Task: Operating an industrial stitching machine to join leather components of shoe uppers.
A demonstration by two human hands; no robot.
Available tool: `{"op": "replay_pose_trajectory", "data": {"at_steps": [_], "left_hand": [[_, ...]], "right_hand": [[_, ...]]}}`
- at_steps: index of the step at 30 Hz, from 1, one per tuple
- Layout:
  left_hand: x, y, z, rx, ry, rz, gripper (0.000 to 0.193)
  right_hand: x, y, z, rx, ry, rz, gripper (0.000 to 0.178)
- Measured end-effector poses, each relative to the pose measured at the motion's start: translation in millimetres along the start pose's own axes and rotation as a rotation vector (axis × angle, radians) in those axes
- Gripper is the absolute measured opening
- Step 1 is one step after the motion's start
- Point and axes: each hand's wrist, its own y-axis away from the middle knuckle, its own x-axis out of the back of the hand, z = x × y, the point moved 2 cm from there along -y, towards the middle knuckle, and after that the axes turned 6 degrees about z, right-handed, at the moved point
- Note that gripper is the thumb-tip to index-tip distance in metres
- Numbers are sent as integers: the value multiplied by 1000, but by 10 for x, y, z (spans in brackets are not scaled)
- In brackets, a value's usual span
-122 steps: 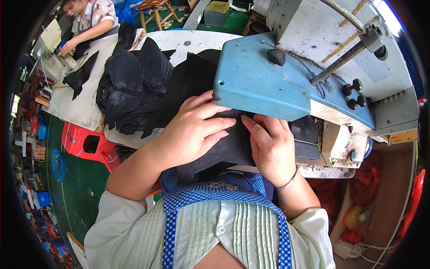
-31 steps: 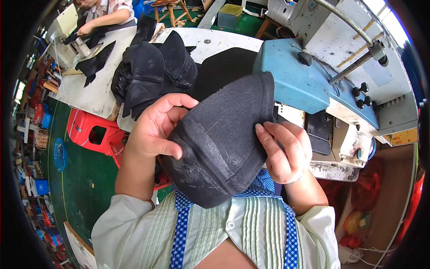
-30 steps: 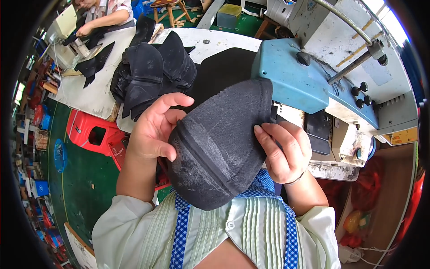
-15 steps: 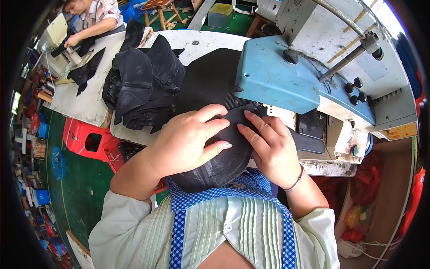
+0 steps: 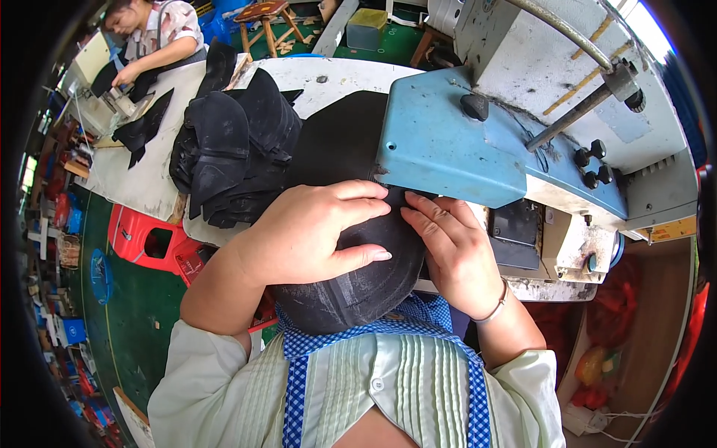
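A wide, curved black sheet, leather-like in look, stretches from my lap up under the blue head of a bench machine. My left hand rests on its left part, fingers stretched forward and thumb spread apart. On the right part lies my right hand, its fingertips pressing the surface close below the machine head. The fingertips of both hands nearly meet there. The machine's working point is hidden behind the blue head and my fingers. Pale scuffs mark the sheet's lower end.
Left of the sheet, a pile of black cut pieces lies on the white worktable. A co-worker sits at another machine at the far left. A red plastic stool stands below the table edge. A metal rod rises above the machine.
The sheet's ribbed part near the machine head has gone out of sight. My hands stay on the sheet, their fingertips closer to the blue head. The whole view has shifted slightly.
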Motion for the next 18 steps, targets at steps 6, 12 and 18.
{"op": "replay_pose_trajectory", "data": {"at_steps": [6,12,18], "left_hand": [[15,25,46,21,-46,-47,46],[67,0,-12,-27,73,24,43],[97,-113,-71,-52,162,14,43]], "right_hand": [[24,-3,-45,-14,-18,32,49],[12,-23,-34,-34,-18,13,46],[28,-32,-10,-64,-24,41,44]]}}
